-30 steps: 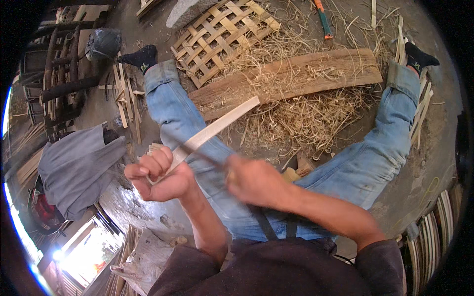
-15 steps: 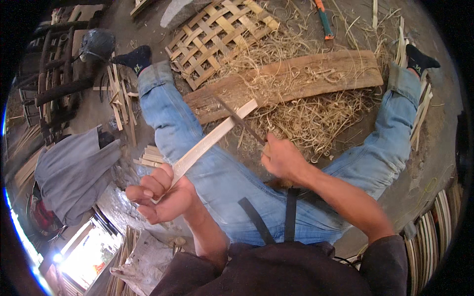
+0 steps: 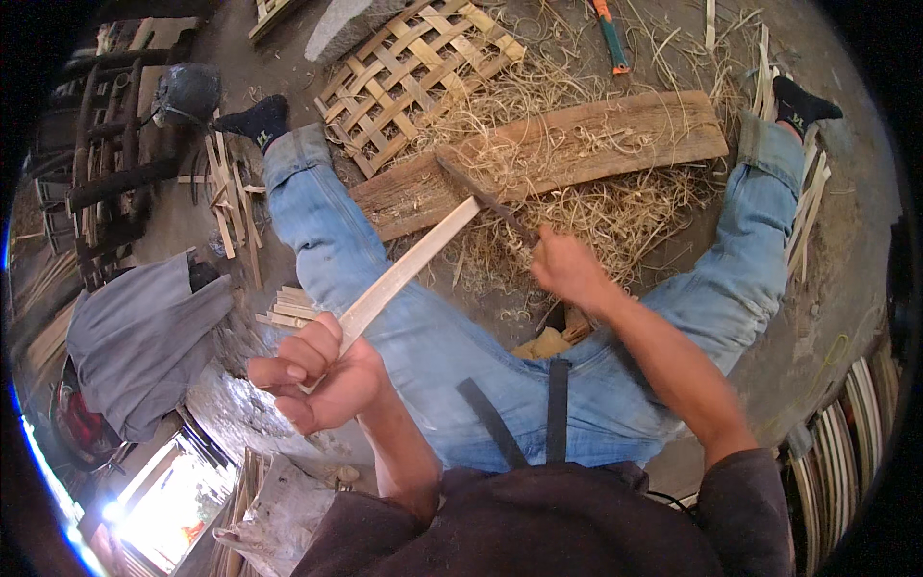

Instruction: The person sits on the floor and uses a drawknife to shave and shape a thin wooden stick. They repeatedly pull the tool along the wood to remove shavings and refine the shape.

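Note:
My left hand (image 3: 322,375) is closed round the near end of a pale, flat wooden strip (image 3: 409,264), which slants up and away to the right over my left thigh. A knife (image 3: 486,199) with a dark, narrow blade is gripped in my right hand (image 3: 569,269); its handle is mostly hidden by the fingers. The blade crosses the strip at its far end, pointing up and left. Below the blade lies a long brown wooden board (image 3: 615,149), set crosswise between my legs and strewn with thin curled shavings (image 3: 615,236).
A woven panel of flat strips (image 3: 418,72) rests on the floor beyond the board. Farther right lies a tool with an orange and green handle (image 3: 611,38). Loose strips (image 3: 229,197) lie left of my left leg. A grey cloth (image 3: 144,332) hangs at the left; stacked slats (image 3: 846,462) stand at lower right.
My right hand has moved up and to the right, sliding the knife from partway along the strip to its far end. My left hand has barely shifted.

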A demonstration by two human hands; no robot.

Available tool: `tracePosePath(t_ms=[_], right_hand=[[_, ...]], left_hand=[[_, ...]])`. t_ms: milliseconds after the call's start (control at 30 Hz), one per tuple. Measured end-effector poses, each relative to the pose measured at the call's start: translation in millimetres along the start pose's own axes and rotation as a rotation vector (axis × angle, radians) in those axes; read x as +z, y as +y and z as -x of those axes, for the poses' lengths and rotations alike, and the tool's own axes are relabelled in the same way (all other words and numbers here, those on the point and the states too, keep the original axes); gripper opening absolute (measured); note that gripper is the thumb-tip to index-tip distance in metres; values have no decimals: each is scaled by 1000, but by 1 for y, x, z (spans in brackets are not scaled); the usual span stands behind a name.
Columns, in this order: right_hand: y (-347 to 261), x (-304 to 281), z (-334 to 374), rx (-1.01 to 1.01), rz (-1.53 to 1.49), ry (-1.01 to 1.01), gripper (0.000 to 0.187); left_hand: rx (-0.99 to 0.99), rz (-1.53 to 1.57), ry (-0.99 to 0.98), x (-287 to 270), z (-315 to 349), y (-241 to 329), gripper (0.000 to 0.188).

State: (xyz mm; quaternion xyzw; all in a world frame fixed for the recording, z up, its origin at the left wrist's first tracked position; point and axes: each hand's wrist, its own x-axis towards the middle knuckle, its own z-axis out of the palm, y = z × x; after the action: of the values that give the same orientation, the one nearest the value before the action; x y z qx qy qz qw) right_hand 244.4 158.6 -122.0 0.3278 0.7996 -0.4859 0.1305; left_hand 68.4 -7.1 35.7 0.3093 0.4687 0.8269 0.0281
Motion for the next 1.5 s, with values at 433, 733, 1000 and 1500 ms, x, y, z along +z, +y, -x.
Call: tracePosePath(t_ms=[433, 733, 1000, 1500], right_hand=[[0, -17, 20, -25, 127, -16, 28], [-188, -80, 121, -183, 363, 96, 13], [-116, -22, 43, -207, 39, 17, 14], [-76, 24, 12, -197, 19, -106, 24]], left_hand=[[107, 38, 149, -26, -15, 21, 36], [162, -95, 488, -41, -8, -8, 20], [-17, 72, 225, -25, -12, 8, 19], [-45, 56, 148, -42, -9, 8, 39]])
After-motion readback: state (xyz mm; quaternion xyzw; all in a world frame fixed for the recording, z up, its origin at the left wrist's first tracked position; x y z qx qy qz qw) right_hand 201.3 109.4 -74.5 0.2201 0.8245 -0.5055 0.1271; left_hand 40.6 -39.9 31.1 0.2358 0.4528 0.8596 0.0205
